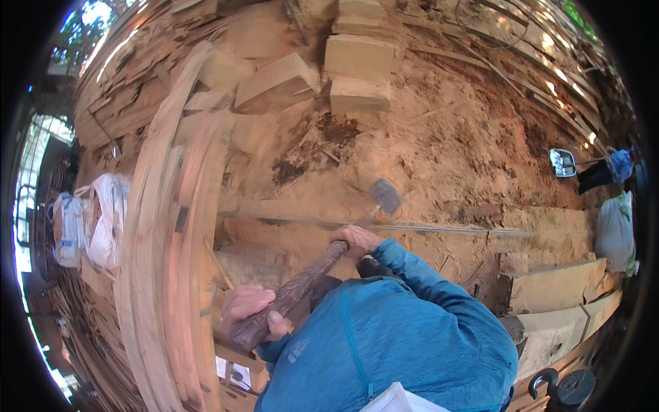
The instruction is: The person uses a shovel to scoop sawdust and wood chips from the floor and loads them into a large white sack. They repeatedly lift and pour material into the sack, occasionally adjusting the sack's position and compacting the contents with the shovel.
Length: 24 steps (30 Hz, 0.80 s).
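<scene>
Both my hands hold a long dark wooden handle (295, 292) of an adze-like tool. My left hand (248, 307) grips its thick butt end near my chest. My right hand (357, 240), in a blue sleeve, grips it higher up. The grey metal blade (386, 196) hangs just above a long pale timber (439, 223) lying across the sawdust-covered ground. A thin straight line runs along the timber's top edge.
Long curved planks (161, 226) arc down the left. Cut wooden blocks (357, 75) lie at the back. White and blue bags (96, 216) sit at the left, and a white sack (613, 233) at the right. Squared timber pieces (556, 285) lie at the lower right.
</scene>
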{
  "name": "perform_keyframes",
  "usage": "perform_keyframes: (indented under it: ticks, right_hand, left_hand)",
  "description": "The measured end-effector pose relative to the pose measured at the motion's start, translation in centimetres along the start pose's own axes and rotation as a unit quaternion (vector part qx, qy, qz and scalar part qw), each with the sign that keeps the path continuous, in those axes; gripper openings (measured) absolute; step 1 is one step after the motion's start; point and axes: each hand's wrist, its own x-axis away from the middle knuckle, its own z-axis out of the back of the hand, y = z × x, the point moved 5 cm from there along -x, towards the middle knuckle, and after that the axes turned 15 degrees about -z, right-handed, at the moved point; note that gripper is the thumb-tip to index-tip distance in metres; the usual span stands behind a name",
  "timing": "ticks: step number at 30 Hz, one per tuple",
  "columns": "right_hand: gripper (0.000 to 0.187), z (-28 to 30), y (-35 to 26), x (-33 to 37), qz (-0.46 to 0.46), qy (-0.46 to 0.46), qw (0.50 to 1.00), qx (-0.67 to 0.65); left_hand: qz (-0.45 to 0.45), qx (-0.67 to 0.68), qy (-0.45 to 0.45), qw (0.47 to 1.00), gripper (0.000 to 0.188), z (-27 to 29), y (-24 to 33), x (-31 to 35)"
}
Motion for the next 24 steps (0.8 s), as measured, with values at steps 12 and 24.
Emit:
perform_keyframes:
  ticks: [12,24]
  right_hand:
    - [0.035,5.4,5.2,-5.1,-0.049,0.127,0.988,-0.066]
    - [0.027,2.3,19.8,15.6,-0.55,0.412,0.725,-0.04]
  left_hand:
    - [0.118,0.04,0.035,0.992,0.019,-9.6,-9.3,0.5]
    - [0.104,0.232,-0.042,0.966,0.014,-13.8,-16.3,-5.4]
